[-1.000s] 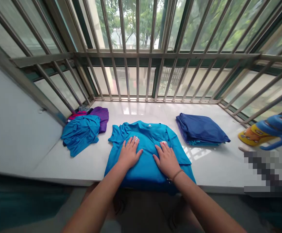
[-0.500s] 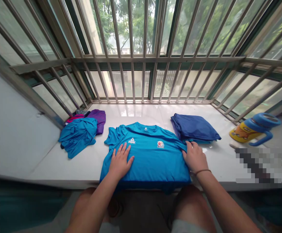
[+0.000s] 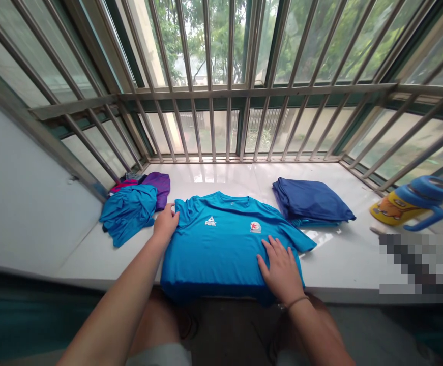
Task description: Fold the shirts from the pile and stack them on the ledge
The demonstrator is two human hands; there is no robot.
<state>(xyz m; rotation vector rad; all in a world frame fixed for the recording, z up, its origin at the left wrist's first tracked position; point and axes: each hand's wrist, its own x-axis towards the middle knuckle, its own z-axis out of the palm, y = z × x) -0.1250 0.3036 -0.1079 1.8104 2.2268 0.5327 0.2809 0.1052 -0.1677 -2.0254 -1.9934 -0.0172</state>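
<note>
A blue T-shirt (image 3: 221,249) lies spread front up on the white sill, its collar away from me and its lower part hanging over the near edge. White lettering is on one side of the chest and a round red-and-white badge on the other. My left hand (image 3: 165,222) is closed at the hem of the left-side sleeve, fingertips pinching the cloth. Flat on the shirt's lower right front rests my right hand (image 3: 281,264), its fingers spread. The right-side sleeve lies stretched out over the sill.
Crumpled clothes, blue (image 3: 129,211) and purple (image 3: 159,188), lie at the left. A folded dark blue garment stack (image 3: 313,201) sits at the right. Beyond it stands a yellow-and-blue bottle (image 3: 400,206), near a blurred-out patch. Metal bars (image 3: 229,127) line the window behind the sill (image 3: 240,175).
My left hand has moved from the shirt's chest to the left-side sleeve. My right hand has let go of the right-side sleeve, now extended, and moved onto the shirt front.
</note>
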